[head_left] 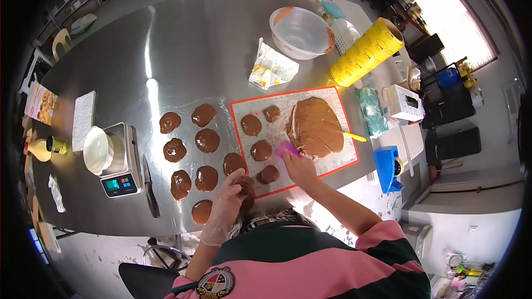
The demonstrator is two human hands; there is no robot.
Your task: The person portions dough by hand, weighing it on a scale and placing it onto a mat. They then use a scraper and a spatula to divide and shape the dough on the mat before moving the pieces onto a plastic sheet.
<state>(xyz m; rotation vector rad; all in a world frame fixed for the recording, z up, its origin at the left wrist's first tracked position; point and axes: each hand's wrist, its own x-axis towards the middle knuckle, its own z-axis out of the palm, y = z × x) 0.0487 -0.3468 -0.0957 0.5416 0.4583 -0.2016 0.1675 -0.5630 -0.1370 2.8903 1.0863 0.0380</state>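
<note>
The right hand (299, 167) is closed around a small purple scraper (286, 149), a flat, flexible-looking blade whose free edge points away from the person and meets the near left rim of the large dough slab (316, 126). That slab is smooth, glossy brown and roughly oval, its long axis running from the near edge of the silicone baking mat (342, 161) toward the far edge. The mat is white with a red border and lies at the near right part of the stainless steel table (194, 50).

The left hand (227, 202), in a thin clear glove, is cupped with fingers curled around a dark brown dough lump (245, 185) at the near left corner of the mat. Five rounded brown dough portions (260, 150) sit on the left half of the mat. Further flattened portions (207, 140) lie in rows on a sheet of clear plastic film (183, 112) just left of the mat.

A digital scale (119, 174) carrying a white bowl (98, 149) stands near the table's left end.
</note>
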